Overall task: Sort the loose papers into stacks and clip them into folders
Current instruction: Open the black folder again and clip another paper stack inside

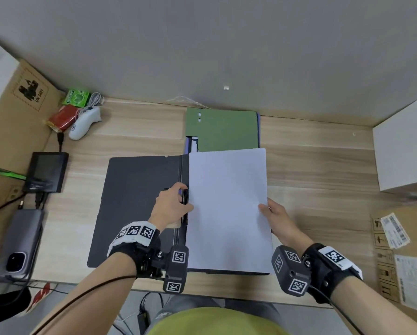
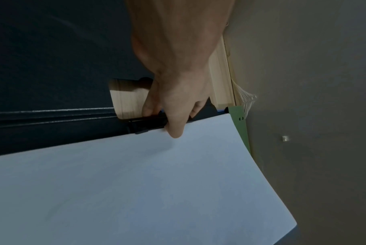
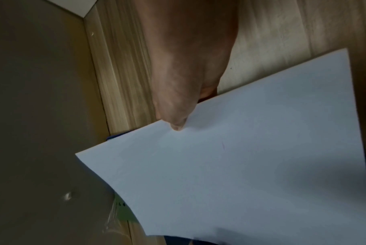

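A black folder (image 1: 135, 204) lies open on the wooden desk (image 1: 311, 165), its left cover flat. A stack of white papers (image 1: 228, 209) rests on its right half. My left hand (image 1: 176, 201) pinches the black clip (image 2: 148, 123) at the spine, thumb on the paper's left edge. My right hand (image 1: 271, 213) holds the stack's right edge, thumb on top (image 3: 178, 122), fingers underneath. A green folder (image 1: 223, 130) lies shut behind, over a purple folder (image 1: 189, 145).
At the left stand a cardboard box (image 1: 12, 112), a white controller (image 1: 84, 123), snack packets (image 1: 68, 110), a black device (image 1: 45, 171) and a phone (image 1: 21, 240) with cables. A white box (image 1: 403, 143) and labelled cartons (image 1: 405, 250) crowd the right. A grey wall backs the desk.
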A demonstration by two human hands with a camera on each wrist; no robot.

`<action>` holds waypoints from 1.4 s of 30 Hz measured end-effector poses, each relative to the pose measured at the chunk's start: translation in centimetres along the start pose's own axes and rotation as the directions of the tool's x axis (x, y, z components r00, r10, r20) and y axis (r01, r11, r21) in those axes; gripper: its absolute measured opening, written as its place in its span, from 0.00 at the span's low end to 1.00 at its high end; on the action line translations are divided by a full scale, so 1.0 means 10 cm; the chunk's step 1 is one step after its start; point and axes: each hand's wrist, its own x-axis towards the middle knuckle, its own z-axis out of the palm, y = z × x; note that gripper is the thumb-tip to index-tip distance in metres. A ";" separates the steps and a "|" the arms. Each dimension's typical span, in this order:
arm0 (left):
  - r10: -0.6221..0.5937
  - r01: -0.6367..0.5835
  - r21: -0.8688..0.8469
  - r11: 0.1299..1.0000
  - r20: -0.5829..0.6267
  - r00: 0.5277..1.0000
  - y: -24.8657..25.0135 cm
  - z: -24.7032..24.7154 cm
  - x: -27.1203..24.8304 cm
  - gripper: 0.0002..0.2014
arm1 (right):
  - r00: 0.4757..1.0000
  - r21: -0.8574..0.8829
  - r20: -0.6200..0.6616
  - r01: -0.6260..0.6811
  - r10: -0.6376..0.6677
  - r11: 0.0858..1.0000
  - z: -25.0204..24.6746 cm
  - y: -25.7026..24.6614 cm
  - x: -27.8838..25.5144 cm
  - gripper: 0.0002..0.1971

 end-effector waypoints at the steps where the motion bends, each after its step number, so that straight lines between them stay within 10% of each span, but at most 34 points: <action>1: -0.002 0.002 -0.003 1.000 0.005 1.000 -0.01 0.00 0.00 0.25 | 1.000 -0.019 0.009 0.015 -0.015 1.000 0.02 -0.02 0.00 0.14; 34: -0.034 0.033 -0.039 0.999 -0.032 0.999 -0.05 0.10 0.08 0.27 | 0.999 -0.223 0.001 -0.051 0.053 0.973 0.17 -0.20 -0.05 0.19; 42: -0.066 0.038 -0.408 0.912 -0.056 0.996 -0.39 -0.18 -0.02 0.13 | 0.947 -0.101 -0.309 -0.124 0.087 0.987 0.14 -0.14 0.04 0.16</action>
